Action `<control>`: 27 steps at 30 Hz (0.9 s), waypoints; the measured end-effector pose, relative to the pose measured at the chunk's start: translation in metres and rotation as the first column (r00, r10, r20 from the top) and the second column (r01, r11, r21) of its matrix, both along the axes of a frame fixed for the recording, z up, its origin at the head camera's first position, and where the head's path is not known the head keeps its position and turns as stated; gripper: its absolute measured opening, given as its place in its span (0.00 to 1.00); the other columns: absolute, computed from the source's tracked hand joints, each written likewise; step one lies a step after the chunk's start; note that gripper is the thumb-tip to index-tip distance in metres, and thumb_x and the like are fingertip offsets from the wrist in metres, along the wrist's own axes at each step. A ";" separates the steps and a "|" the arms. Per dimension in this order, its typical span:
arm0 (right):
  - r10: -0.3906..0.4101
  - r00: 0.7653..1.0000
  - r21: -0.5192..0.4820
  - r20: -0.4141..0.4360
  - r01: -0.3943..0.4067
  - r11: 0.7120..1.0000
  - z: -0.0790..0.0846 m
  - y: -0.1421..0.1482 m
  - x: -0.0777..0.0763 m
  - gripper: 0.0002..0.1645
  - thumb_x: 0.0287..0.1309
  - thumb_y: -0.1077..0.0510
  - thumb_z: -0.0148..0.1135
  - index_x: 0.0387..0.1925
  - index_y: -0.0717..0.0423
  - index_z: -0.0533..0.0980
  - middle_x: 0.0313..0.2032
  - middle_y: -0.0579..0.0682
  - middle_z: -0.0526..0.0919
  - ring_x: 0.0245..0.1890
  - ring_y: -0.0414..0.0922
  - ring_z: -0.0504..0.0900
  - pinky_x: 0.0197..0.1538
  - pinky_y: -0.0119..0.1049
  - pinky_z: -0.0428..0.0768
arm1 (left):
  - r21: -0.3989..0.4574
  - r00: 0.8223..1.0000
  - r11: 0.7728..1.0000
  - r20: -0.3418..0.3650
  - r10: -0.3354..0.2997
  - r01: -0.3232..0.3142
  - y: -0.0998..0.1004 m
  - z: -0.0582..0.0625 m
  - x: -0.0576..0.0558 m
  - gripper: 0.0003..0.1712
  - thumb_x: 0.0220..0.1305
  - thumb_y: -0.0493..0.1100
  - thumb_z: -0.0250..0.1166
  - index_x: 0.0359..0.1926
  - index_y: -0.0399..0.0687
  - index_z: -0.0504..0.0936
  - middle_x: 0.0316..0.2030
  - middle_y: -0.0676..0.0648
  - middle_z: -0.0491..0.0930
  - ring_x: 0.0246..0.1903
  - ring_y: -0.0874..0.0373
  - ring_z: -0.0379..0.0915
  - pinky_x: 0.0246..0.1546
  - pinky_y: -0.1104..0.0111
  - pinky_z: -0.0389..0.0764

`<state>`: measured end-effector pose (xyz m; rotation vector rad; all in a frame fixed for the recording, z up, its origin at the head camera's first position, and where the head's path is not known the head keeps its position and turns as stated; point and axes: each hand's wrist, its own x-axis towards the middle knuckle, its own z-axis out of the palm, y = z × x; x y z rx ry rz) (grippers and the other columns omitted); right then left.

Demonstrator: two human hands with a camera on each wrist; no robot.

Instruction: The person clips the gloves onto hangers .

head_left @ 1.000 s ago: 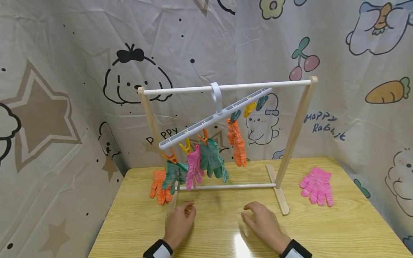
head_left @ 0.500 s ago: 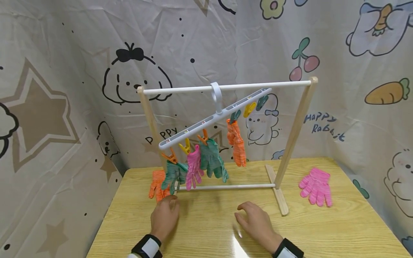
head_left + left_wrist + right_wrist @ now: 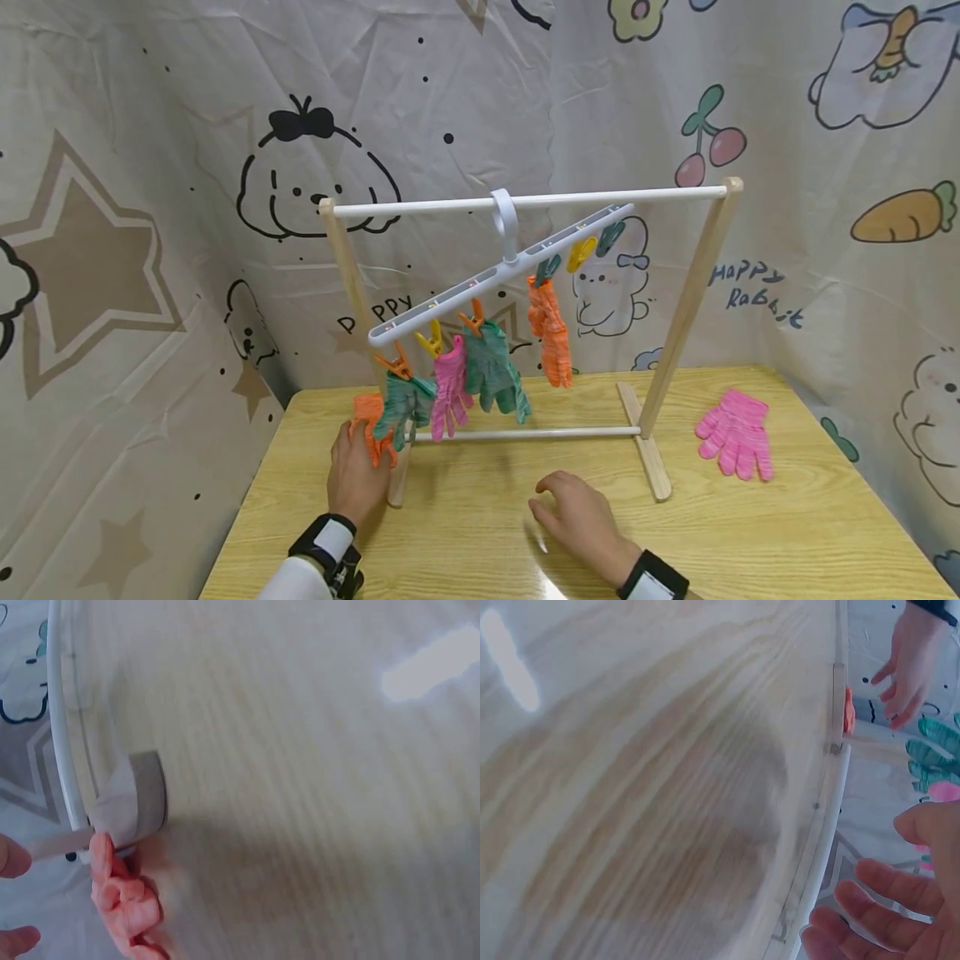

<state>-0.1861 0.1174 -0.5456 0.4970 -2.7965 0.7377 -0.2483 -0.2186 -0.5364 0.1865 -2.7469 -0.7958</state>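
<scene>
An orange glove (image 3: 368,407) lies on the table at the left, behind the rack's left foot. My left hand (image 3: 357,471) is over its near left side, fingers bent downward and hiding part of it. In the left wrist view, two fingertips (image 3: 13,856) appear beside the bunched orange glove (image 3: 129,904), with a gap between. My right hand (image 3: 579,518) hovers over the table's middle, fingers loosely bent and holding nothing. A grey hanger (image 3: 450,302) carries two green gloves (image 3: 495,371), a pink glove (image 3: 450,392) and another orange glove (image 3: 551,333), clipped by clothespins.
The hanger hooks over the white top bar (image 3: 622,198) of a wooden rack, whose right foot (image 3: 652,467) rests on the table. A pink glove (image 3: 735,433) lies far right. A yellow clothespin (image 3: 581,254) and a green clothespin (image 3: 610,238) hang without gloves.
My left hand has moved left and forward from the rack's left foot to the orange glove on the table. The right hand has drifted slightly left. The hanging gloves stay put.
</scene>
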 end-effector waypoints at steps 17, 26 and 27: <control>0.140 0.987 0.009 0.077 -0.141 0.990 -0.002 -0.026 0.010 0.11 0.62 0.49 0.67 0.39 0.52 0.84 0.40 0.47 0.87 0.40 0.45 0.87 0.33 0.35 0.84 | -0.040 0.983 0.996 0.169 -0.074 0.082 -0.002 0.006 -0.029 0.34 0.68 0.34 0.54 0.74 0.38 0.62 0.74 0.24 0.52 0.67 0.25 0.58 0.43 0.39 0.80; 0.153 0.985 0.016 0.081 -0.155 0.988 -0.003 -0.028 0.010 0.11 0.63 0.49 0.67 0.38 0.52 0.84 0.40 0.46 0.87 0.39 0.44 0.87 0.32 0.34 0.83 | -0.150 0.960 0.982 0.271 -0.072 0.116 -0.005 -0.006 -0.024 0.16 0.73 0.39 0.52 0.46 0.32 0.83 0.40 0.29 0.83 0.37 0.32 0.83 0.38 0.42 0.83; 0.152 0.985 0.019 0.076 -0.154 0.988 -0.003 -0.029 0.010 0.11 0.63 0.49 0.67 0.38 0.52 0.84 0.40 0.46 0.87 0.39 0.44 0.87 0.32 0.34 0.83 | -0.158 0.962 0.981 0.265 -0.064 0.108 -0.006 -0.007 -0.024 0.17 0.73 0.41 0.53 0.48 0.34 0.83 0.40 0.28 0.83 0.38 0.31 0.83 0.38 0.41 0.83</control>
